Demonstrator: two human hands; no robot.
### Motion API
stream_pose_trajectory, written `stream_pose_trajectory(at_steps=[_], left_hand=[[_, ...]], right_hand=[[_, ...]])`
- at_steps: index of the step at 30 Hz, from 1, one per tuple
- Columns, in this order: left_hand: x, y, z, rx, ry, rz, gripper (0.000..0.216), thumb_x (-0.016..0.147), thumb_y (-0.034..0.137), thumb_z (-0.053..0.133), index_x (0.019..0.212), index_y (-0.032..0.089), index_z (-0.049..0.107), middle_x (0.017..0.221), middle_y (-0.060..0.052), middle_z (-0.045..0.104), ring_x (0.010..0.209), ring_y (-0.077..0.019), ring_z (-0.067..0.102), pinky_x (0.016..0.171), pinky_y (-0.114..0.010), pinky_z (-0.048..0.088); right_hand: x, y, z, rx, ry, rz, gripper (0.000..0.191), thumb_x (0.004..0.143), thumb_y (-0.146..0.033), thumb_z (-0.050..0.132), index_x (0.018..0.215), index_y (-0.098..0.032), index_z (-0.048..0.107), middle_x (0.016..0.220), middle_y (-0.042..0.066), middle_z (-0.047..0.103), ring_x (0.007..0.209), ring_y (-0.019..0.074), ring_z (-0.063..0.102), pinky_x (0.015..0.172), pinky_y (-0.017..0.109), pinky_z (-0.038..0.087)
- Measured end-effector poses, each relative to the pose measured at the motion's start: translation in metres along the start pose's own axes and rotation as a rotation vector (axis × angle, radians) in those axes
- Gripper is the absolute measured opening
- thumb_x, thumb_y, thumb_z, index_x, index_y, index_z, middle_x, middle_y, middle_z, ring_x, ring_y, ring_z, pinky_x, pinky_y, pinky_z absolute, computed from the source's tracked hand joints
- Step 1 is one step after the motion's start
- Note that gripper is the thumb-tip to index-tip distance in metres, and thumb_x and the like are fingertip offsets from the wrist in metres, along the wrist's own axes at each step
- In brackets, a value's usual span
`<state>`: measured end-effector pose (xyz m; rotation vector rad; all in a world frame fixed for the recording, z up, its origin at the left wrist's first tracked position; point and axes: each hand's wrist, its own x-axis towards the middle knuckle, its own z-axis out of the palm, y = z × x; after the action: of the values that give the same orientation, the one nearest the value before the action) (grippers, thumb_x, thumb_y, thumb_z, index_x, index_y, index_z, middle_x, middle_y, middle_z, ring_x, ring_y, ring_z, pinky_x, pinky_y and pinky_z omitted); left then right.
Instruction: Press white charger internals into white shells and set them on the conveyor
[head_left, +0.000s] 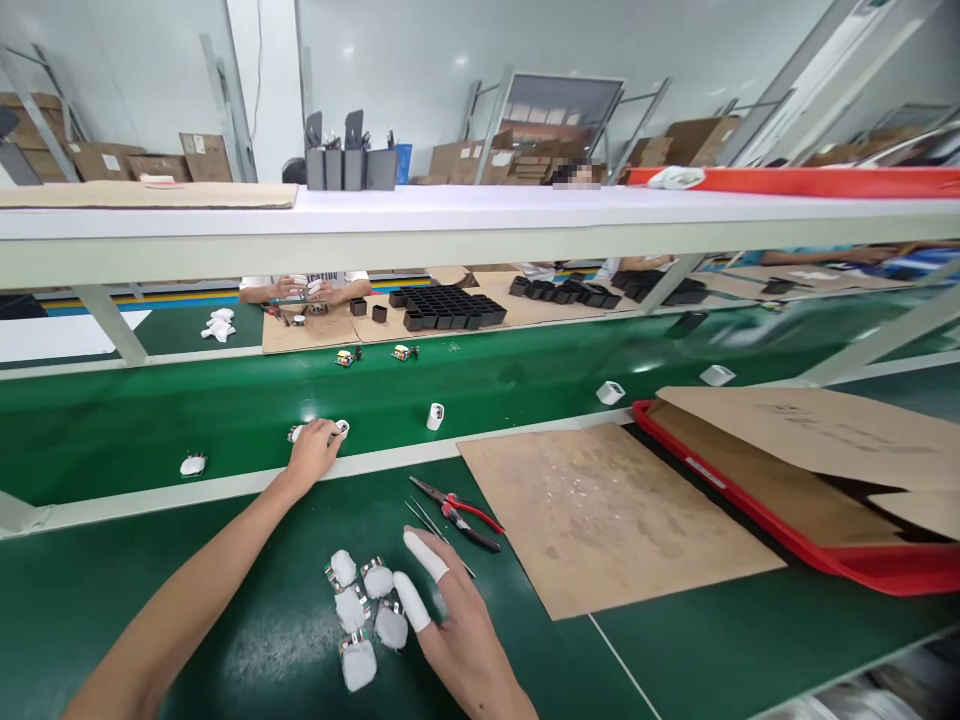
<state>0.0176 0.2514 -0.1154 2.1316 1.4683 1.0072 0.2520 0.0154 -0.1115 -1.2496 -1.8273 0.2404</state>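
My left hand (313, 455) reaches across onto the green conveyor belt. Its fingers are closed at a small white plastic housing (342, 429), partly hidden by the fingertips. Just left of that hand, a small white-topped circuit board (294, 433) shows on the belt. White finger cots cover the thumb and a finger of my right hand (465, 630), which is open over the green bench. Beside its fingertips lies a cluster of several circuit boards topped with white pads (351, 608). Red-and-black pliers (454, 507) and thin metal tweezers (435, 530) rest beyond the right hand.
Right of the pliers lies a cardboard sheet (600, 510), then a red tray (847, 570) with cardboard. More white housings (436, 416) and another circuit board (193, 465) sit on the belt. A shelf (480, 215) spans above. Across the belt, people work near black boxes (450, 308).
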Motion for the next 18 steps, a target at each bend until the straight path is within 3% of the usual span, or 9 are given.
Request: stream_pose_trajectory(at_steps=[3, 6, 7, 9, 12, 15, 18], left_hand=[[-0.003, -0.016, -0.002, 0.134, -0.009, -0.006, 0.035, 0.081, 0.031, 0.08, 0.113, 0.022, 0.072, 0.125, -0.015, 0.073, 0.133, -0.0421, 0.049, 0.113, -0.059, 0.032], [-0.012, -0.034, -0.018, 0.247, -0.05, -0.022, 0.012, 0.092, 0.031, 0.068, 0.099, 0.025, 0.077, 0.131, -0.011, 0.072, 0.135, -0.039, 0.046, 0.115, -0.057, 0.026], [-0.014, -0.04, -0.027, 0.28, -0.066, -0.031, 0.016, 0.097, 0.029, 0.061, 0.095, 0.025, 0.077, 0.129, -0.009, 0.074, 0.133, -0.0367, 0.048, 0.114, -0.055, 0.027], [-0.019, -0.054, -0.046, 0.345, -0.074, -0.061, 0.022, 0.1, 0.029, 0.056, 0.103, 0.026, 0.078, 0.129, -0.009, 0.073, 0.132, -0.035, 0.049, 0.113, -0.054, 0.028], [-0.03, -0.072, -0.075, 0.449, -0.031, -0.136, 0.037, 0.095, 0.04, 0.064, 0.127, 0.024, 0.072, 0.146, -0.017, 0.062, 0.142, -0.0426, 0.038, 0.114, -0.061, 0.025], [-0.045, -0.084, -0.097, 0.53, -0.014, -0.206, 0.043, 0.091, 0.053, 0.067, 0.121, 0.022, 0.076, 0.147, -0.02, 0.06, 0.14, -0.0486, 0.04, 0.11, -0.065, 0.032], [-0.055, -0.088, -0.112, 0.547, 0.006, -0.215, 0.042, 0.092, 0.054, 0.061, 0.107, 0.02, 0.079, 0.128, -0.02, 0.069, 0.122, -0.0434, 0.057, 0.101, -0.055, 0.046]], right_hand=[[-0.01, 0.007, -0.007, -0.036, -0.048, 0.055, 0.048, 0.104, -0.027, 0.057, 0.152, -0.027, 0.05, 0.145, 0.012, 0.061, 0.131, 0.0261, 0.064, 0.108, 0.04, 0.058], [-0.019, 0.013, -0.007, -0.05, -0.135, 0.085, 0.052, 0.104, -0.031, 0.058, 0.154, -0.027, 0.045, 0.149, 0.013, 0.057, 0.134, 0.027, 0.061, 0.11, 0.043, 0.057], [-0.021, 0.013, -0.005, -0.047, -0.184, 0.083, 0.056, 0.104, -0.034, 0.06, 0.156, -0.027, 0.042, 0.151, 0.014, 0.055, 0.137, 0.0277, 0.059, 0.111, 0.044, 0.056], [-0.025, 0.01, 0.001, -0.043, -0.3, 0.068, 0.072, 0.099, -0.041, 0.067, 0.161, -0.025, 0.034, 0.156, 0.017, 0.049, 0.144, 0.0306, 0.052, 0.114, 0.048, 0.052], [-0.023, 0.002, 0.016, -0.074, -0.477, 0.026, 0.109, 0.082, -0.057, 0.083, 0.166, -0.02, 0.024, 0.164, 0.023, 0.038, 0.151, 0.0401, 0.04, 0.118, 0.059, 0.044], [-0.012, -0.003, 0.03, -0.097, -0.617, -0.067, 0.124, 0.07, -0.069, 0.087, 0.165, -0.017, 0.027, 0.168, 0.025, 0.031, 0.154, 0.0452, 0.032, 0.122, 0.063, 0.035], [0.007, -0.004, 0.039, -0.078, -0.666, -0.218, 0.111, 0.077, -0.069, 0.082, 0.163, -0.021, 0.031, 0.169, 0.019, 0.031, 0.156, 0.0402, 0.029, 0.127, 0.058, 0.026]])
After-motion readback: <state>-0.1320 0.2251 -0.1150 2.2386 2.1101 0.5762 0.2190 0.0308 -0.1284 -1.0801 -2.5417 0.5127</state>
